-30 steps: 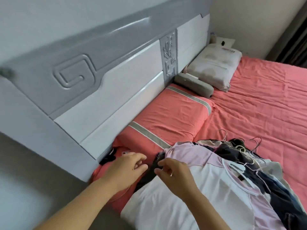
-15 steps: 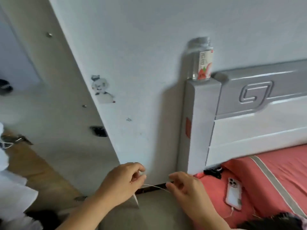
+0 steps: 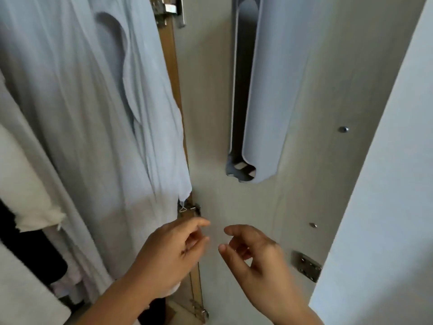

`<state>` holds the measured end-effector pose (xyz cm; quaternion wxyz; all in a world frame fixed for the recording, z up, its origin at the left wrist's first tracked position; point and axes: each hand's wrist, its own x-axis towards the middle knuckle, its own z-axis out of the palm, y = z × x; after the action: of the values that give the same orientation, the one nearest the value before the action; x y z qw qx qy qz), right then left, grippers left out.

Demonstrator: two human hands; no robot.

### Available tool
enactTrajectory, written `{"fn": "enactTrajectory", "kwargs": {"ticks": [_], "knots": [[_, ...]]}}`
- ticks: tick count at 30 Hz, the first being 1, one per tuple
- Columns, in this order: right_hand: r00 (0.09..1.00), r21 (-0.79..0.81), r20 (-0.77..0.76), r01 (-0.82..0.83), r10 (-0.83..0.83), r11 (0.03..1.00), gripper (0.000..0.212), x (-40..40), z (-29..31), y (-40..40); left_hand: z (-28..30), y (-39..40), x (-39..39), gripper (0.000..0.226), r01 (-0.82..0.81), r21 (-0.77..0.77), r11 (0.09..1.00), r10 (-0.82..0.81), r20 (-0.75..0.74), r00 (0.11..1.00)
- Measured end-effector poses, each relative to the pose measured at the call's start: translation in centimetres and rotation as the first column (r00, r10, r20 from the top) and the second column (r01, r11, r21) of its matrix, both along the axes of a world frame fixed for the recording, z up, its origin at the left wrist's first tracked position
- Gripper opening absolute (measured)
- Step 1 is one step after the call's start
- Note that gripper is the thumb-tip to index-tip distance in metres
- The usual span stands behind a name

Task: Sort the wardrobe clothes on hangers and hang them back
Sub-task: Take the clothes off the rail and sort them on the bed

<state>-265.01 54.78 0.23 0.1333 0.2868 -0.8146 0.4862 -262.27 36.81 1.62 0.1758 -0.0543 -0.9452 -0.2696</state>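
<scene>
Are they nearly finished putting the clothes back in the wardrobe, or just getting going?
Some looks done: a pale blue garment and a cream one already hang inside the wardrobe, beside its open door. Nothing clearly in hand: the left hand and right hand hover loosely curled in front of the door, with no hanger or garment visibly held. How much remains cannot be judged from this view.

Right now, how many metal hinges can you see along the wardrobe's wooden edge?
3: top hinge, middle hinge just above the left hand, bottom hinge near the picture's lower edge. The hanging clothes could hide others.
</scene>
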Motion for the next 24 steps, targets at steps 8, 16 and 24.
{"fn": "enactTrajectory", "kwargs": {"ticks": [8, 16, 24], "knots": [[0.955, -0.027, -0.105, -0.281, 0.277, 0.959, 0.02, -5.4, 6.6, -6.0, 5.9, -3.4, -1.9, 0.028, -0.236, 0.017, 0.972, 0.236, -0.139, 0.962], [0.937, -0.17, -0.073, -0.349, 0.342, 0.921, 0.016, -8.3, 12.7, -12.1, 12.2, -7.8, -2.4, 0.028, -0.418, 0.053, 0.907, 0.416, -0.277, 0.866], [0.947, -0.364, -0.137, -0.322, 0.291, 0.874, 0.014, -10.4, 18.7, -17.3, 20.0, -13.0, -3.3, 0.029, -0.524, 0.038, 0.851, 0.475, -0.483, 0.736]]}}
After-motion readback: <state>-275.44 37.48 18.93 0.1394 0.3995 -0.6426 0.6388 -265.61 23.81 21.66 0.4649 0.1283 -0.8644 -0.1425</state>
